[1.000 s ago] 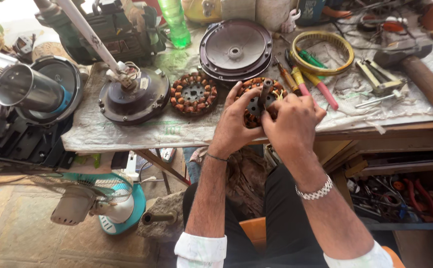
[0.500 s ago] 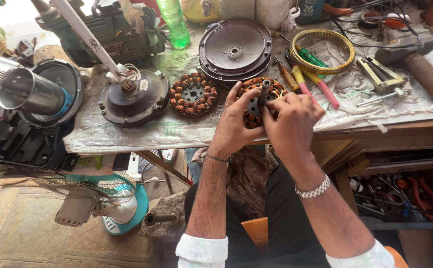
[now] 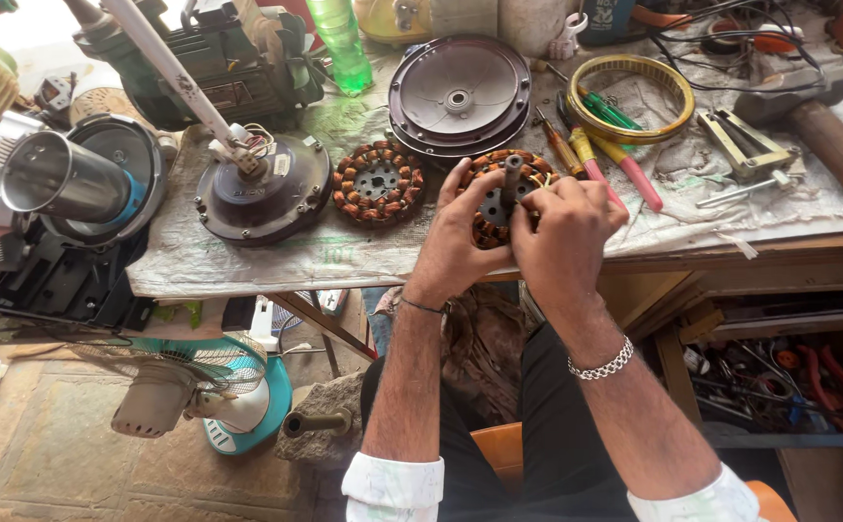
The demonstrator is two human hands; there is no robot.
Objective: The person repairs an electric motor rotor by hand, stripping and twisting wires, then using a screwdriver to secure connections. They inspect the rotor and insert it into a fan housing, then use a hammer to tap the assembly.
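My left hand [image 3: 457, 244] grips the near left edge of a round copper-wound fan stator [image 3: 487, 166] with a short metal shaft [image 3: 511, 176] standing up from its middle. My right hand [image 3: 564, 232] covers the stator's right side, its fingers pinched at the windings beside the shaft. The stator rests tilted at the workbench's front edge [image 3: 344, 280]. A second copper-wound stator [image 3: 378, 182] lies flat just to the left.
A dark round fan cover [image 3: 459, 95] lies behind the stators, and a motor housing with a white rod [image 3: 265, 193] sits to the left. Screwdrivers [image 3: 595, 155], a yellow ring [image 3: 631, 97], a puller and a hammer [image 3: 817, 126] lie to the right. A green bottle [image 3: 340, 43] stands at the back.
My hands and the stator stay at the same spot; only small finger shifts at the windings.
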